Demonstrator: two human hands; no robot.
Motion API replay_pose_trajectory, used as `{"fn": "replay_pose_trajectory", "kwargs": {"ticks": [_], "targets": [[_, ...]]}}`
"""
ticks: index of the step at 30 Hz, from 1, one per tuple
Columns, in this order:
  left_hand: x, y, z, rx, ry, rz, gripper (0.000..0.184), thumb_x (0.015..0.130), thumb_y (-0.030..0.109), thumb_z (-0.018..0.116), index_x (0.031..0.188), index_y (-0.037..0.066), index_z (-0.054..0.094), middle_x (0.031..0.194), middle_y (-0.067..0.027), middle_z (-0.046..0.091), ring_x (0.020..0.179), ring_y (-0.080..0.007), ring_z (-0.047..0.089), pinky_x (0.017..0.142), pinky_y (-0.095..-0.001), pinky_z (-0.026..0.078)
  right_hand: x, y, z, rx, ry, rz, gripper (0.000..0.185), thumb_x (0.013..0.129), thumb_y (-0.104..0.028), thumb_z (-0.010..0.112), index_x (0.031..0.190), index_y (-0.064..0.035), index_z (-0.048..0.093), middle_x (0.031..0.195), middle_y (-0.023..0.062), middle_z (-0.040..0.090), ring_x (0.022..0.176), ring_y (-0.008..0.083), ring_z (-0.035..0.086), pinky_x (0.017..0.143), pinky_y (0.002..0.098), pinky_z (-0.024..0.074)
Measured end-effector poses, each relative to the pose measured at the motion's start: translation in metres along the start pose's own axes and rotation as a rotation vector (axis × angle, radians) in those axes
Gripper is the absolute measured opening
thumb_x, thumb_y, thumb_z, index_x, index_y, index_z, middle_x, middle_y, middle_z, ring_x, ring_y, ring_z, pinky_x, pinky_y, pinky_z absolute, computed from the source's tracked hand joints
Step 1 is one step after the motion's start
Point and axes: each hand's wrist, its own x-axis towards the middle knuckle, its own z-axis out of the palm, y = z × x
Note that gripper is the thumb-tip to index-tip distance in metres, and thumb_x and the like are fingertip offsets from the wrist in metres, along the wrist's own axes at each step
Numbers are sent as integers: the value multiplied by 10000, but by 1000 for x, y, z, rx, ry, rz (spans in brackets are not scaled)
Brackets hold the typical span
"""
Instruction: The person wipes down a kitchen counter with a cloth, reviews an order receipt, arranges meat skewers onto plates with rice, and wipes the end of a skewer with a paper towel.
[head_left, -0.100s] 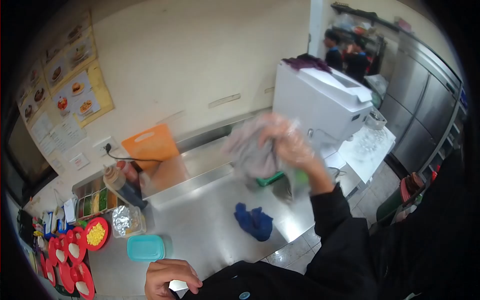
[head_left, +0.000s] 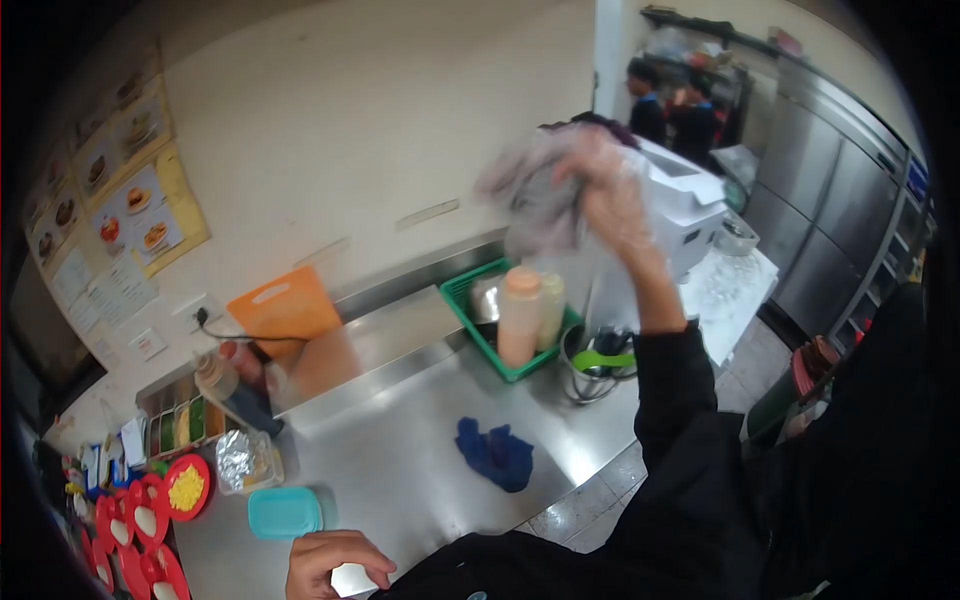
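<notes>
My right hand [head_left: 610, 195] is raised above the counter, blurred by motion, its fingers closed on a greyish-pink cloth [head_left: 545, 185]. The cloth hangs in front of the white machine and the wall. Down at the counter's near edge is my left hand [head_left: 335, 560], loosely curled, with nothing visible in its fingers. Just beyond it stands a container with a turquoise lid [head_left: 285, 512]. A crumpled dark blue cloth [head_left: 495, 455] lies on the steel counter [head_left: 385, 430]. Below my right hand is a green basket [head_left: 475, 335] with squeeze bottles [head_left: 518, 315] in it.
A metal pot [head_left: 590, 380] with a green-handled utensil stands beside the basket. At left are red plates [head_left: 205, 485], a foil-topped container [head_left: 245, 460], sauce bottles [head_left: 225, 380] and an orange cutting board [head_left: 285, 315]. Two people [head_left: 670, 110] are in the background near a steel fridge [head_left: 820, 190].
My right hand has risen with the cloth, uncovering the green basket, its bottles and the pot. The view has shifted slightly. My left hand keeps nearly the same pose.
</notes>
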Motion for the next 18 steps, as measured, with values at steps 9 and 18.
{"fn": "replay_pose_trajectory", "kwargs": {"ticks": [9, 18], "targets": [[2, -8, 24, 52, 128, -442, 490, 702, 377, 709, 906, -48, 575, 688, -89, 566, 653, -161, 550, 636, -264, 421, 56, 120, -57, -847, -1085, 514, 447, 781, -442, 439, 1013, -112, 630, 1067, 178, 567, 1045, 304, 507, 886, 371, 392], [28, -48, 40, 361, -114, -614, 383, 751, 304, 673, 1000, 28, 580, 776, -73, 615, 723, -186, 603, 690, -272, 467, -86, -59, 6, 490, -914, 44, 488, 829, -407, 539, 1170, -61, 501, 1124, 152, 540, 1001, 287, 528, 863, 352, 416]]}}
